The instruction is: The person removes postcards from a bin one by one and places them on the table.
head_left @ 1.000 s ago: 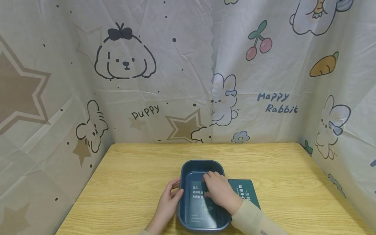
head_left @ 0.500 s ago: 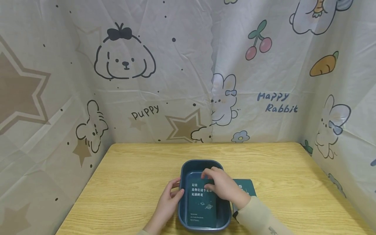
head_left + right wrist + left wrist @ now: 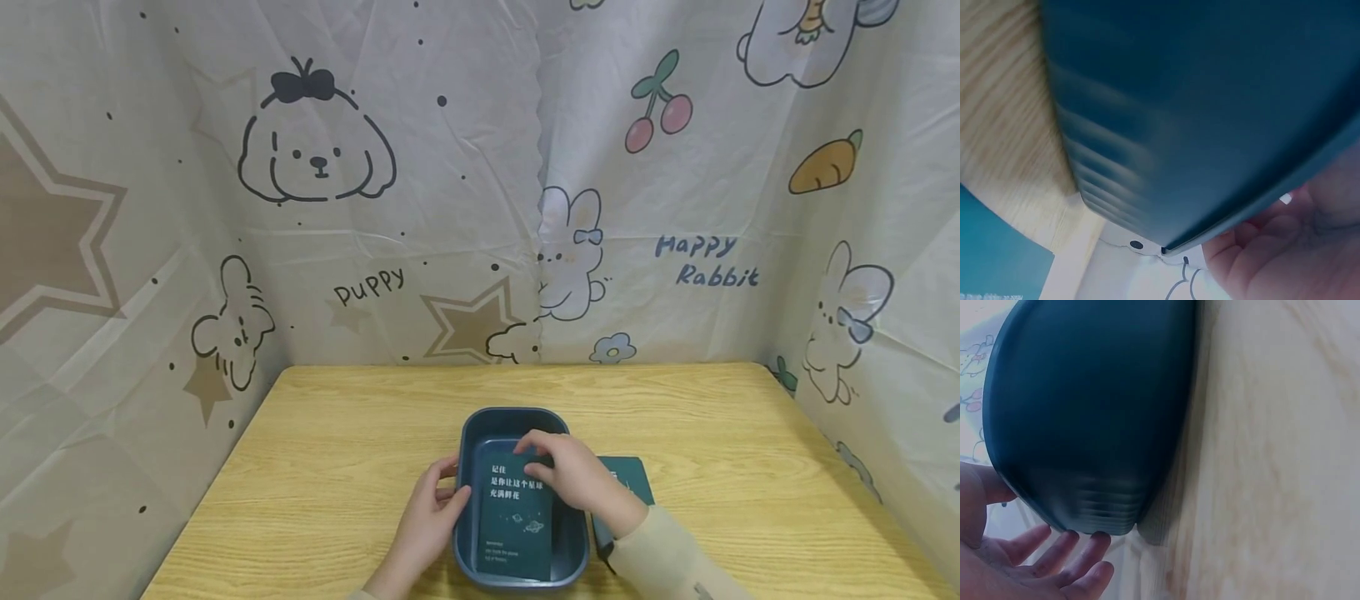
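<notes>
Cream cloth (image 3: pixel 465 217) hangs behind and beside the table (image 3: pixel 345 467), with a brown star on its left stretch. Next comes the left hand (image 3: pixel 433 507), holding the left side of a blue tray (image 3: pixel 498 427), thumb by the rim and fingers at the outer wall. Inside the tray is a green book (image 3: pixel 517 521), cover up (white characters, small planets below them). Over the tray's right side is the right hand (image 3: pixel 570 469), finger and thumb bent and slightly apart at the book's far right corner; from where I stand, I can't tell whether they pinch it. Just right of the tray, a second book (image 3: pixel 630 473) lies on the table, partly hidden by that arm and its beige sleeve (image 3: pixel 678 550). Farther right, a rabbit is drawn on the cloth.
</notes>
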The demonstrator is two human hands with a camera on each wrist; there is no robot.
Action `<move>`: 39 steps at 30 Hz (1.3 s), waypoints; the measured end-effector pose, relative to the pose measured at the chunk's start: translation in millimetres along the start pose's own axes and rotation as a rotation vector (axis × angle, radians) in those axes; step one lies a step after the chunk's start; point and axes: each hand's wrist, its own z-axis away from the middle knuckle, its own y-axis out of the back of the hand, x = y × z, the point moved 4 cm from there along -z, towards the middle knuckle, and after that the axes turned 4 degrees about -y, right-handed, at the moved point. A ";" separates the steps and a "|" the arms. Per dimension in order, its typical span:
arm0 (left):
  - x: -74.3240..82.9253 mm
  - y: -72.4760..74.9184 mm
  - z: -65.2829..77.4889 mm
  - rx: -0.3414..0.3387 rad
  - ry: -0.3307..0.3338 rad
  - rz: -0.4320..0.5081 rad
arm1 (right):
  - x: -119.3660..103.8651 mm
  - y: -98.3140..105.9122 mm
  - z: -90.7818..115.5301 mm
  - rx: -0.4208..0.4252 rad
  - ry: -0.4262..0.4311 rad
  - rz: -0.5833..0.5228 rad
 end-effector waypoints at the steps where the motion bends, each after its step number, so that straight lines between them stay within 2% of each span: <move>1: 0.0 0.4 -0.1 0.007 0.003 -0.007 | 0.4 0.0 0.3 0.009 -0.008 -0.009; 9: 4.3 2.6 1.0 0.075 -0.028 -0.005 | 1.8 3.9 4.0 0.057 -0.086 -0.087; 16: 3.7 4.7 0.3 0.139 -0.050 -0.017 | 2.6 9.4 6.0 0.110 -0.102 -0.142; 25: 2.3 6.0 0.4 0.150 -0.048 0.034 | 3.9 24.1 6.7 0.192 -0.170 -0.200; 31: 2.0 5.7 -0.6 0.150 -0.060 0.027 | 9.6 41.5 10.0 0.254 -0.181 -0.201; 39: 0.8 5.3 -0.8 0.156 -0.070 0.027 | 17.3 64.5 17.2 0.295 -0.208 -0.221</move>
